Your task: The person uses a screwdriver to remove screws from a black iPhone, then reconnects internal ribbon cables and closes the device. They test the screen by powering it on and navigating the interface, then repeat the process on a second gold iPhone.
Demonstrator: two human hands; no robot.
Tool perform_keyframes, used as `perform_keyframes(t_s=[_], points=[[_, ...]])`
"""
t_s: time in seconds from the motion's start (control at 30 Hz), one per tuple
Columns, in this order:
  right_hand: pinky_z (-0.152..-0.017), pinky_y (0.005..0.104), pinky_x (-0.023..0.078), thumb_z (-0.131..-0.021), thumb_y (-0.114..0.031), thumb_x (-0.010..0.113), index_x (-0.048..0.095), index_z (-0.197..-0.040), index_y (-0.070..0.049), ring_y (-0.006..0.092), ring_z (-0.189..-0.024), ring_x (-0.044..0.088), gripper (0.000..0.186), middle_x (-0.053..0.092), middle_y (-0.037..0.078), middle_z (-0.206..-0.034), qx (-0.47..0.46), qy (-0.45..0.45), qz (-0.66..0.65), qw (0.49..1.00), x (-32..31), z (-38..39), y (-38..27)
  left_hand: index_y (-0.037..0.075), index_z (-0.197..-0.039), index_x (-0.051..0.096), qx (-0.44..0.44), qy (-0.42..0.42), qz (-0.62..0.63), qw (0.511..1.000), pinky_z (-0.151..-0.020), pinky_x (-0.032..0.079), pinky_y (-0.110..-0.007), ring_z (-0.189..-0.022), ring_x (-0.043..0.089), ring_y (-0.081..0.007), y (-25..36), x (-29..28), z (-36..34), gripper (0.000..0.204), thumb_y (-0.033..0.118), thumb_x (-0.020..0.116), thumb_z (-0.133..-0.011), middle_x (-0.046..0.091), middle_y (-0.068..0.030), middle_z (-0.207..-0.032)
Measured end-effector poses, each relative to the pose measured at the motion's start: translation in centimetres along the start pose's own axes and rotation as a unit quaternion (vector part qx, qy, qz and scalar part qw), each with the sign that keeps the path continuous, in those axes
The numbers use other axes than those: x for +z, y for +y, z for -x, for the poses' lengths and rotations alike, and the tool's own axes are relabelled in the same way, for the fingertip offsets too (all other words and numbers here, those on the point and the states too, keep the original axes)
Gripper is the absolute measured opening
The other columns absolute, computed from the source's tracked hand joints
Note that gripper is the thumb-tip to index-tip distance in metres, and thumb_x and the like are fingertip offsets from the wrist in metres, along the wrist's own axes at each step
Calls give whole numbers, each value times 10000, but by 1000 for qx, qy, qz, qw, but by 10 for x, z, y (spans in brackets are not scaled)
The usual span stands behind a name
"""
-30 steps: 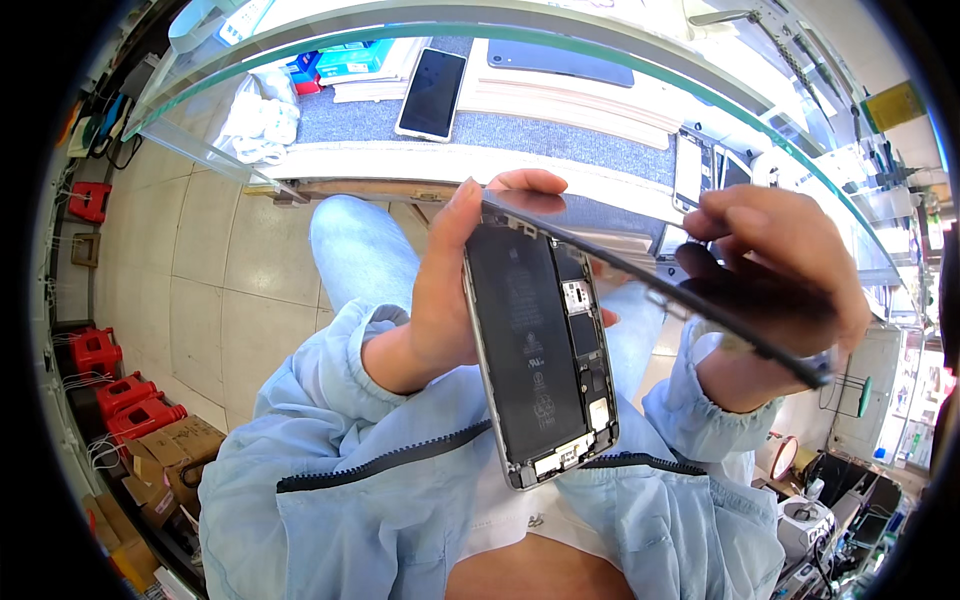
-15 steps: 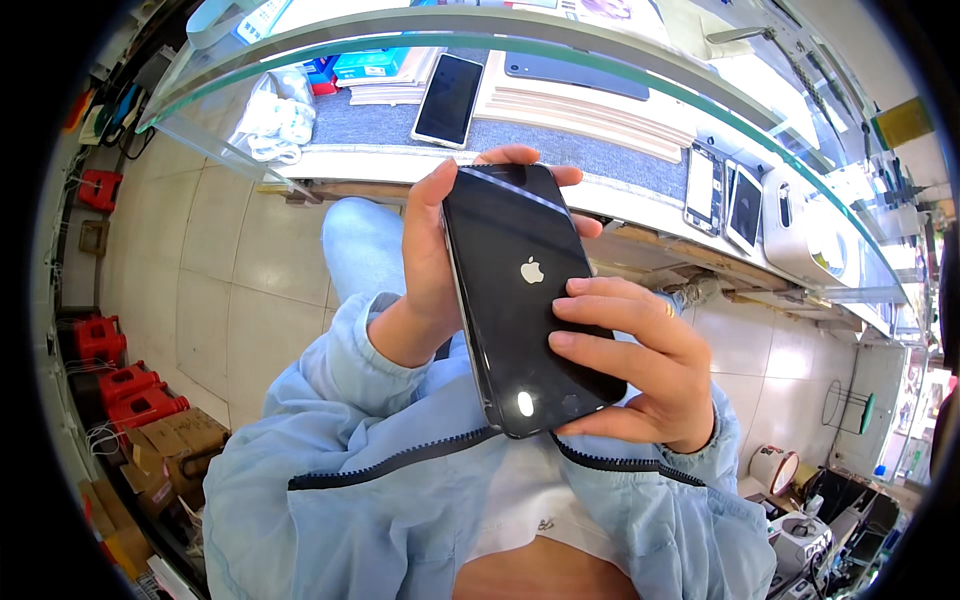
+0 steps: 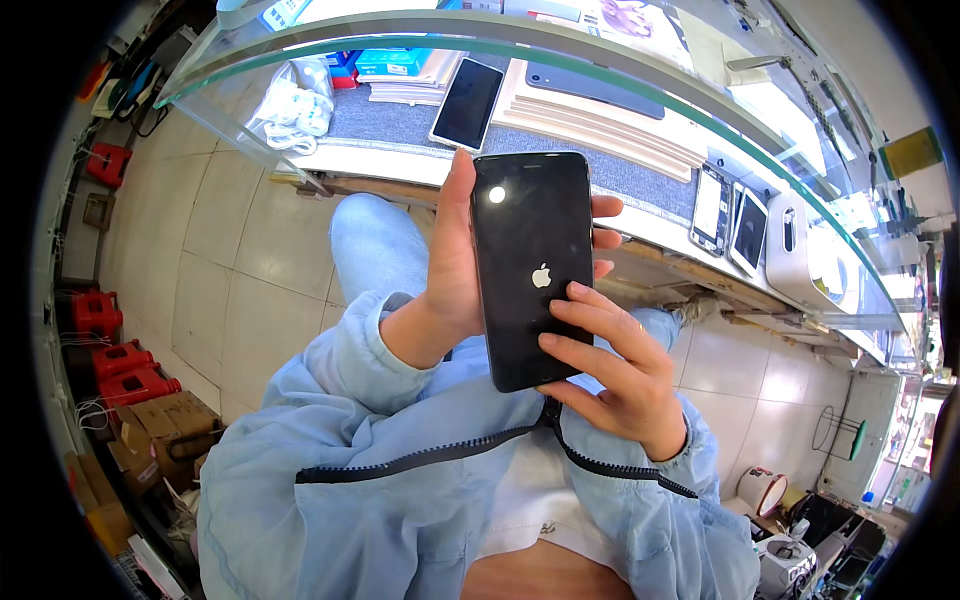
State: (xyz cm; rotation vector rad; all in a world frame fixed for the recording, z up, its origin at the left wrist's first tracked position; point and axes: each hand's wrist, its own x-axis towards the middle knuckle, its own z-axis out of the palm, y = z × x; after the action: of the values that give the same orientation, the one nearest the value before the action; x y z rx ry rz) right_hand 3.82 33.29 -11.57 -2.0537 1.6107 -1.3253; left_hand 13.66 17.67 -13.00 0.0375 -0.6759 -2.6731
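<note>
A black smartphone [image 3: 530, 225] is held nearly upright over my lap, its dark screen showing a small white logo and a bright light reflection near the top left. My left hand [image 3: 455, 275] wraps round it from behind, with the thumb along the left edge and fingertips showing past the right edge. At the lower right, my right hand [image 3: 630, 365] grips the phone, two fingers lying on the screen and the thumb at the bottom edge. The back of the phone is hidden.
Ahead stands a glass display counter [image 3: 330, 178] holding a white-edged phone [image 3: 468, 103], stacked boards [image 3: 600, 125], a bag of white cables [image 3: 297, 105] and opened phones [image 3: 710, 210]. Red cases [image 3: 140, 385] and a cardboard box [image 3: 165, 430] lie at the left; a drum-shaped container [image 3: 763, 490] is at lower right.
The phone has turned more upright and its lower end has risen. Both hands moved with it, keeping their hold. The reflection shifted from the bottom of the screen to the top.
</note>
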Motion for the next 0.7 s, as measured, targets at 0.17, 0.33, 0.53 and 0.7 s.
perform_keyframes(t_s=[0.17,0.33,0.53,0.7], points=[[-917,429,475,-554,-56,784,666,-988,-23,364,-1140,538,452,577,166,-1158,14,23,-6,1000,3,5,5,1,-1342,385,-27,6,50,998,-943,474,-410,-1106,558,-318,-9,-1,1,888,730,230,-860,479,-246,-1290],[-912,419,481,-551,-46,787,674,-964,-24,360,-1133,546,428,592,156,-1129,14,54,36,998,3,9,11,80,-1404,328,-28,17,36,999,-988,426,-361,-1181,495,-242,-19,8,7,742,635,192,-930,477,-166,-1316],[-935,469,454,-568,-95,796,683,-963,-49,352,-1123,556,413,603,148,-1114,-11,82,95,992,3,11,14,123,-1440,242,-109,-70,4,992,-1016,403,-360,-1236,444,-224,-23,2,17,771,664,146,-900,403,-111,-1379],[-983,497,397,-584,-175,810,687,-975,-72,328,-1122,562,423,610,131,-1114,-22,63,95,993,-3,12,14,133,-1456,186,-123,-90,-56,987,-1044,379,-369,-1280,399,-222,-19,-7,24,770,655,126,-893,355,-93,-1412]])
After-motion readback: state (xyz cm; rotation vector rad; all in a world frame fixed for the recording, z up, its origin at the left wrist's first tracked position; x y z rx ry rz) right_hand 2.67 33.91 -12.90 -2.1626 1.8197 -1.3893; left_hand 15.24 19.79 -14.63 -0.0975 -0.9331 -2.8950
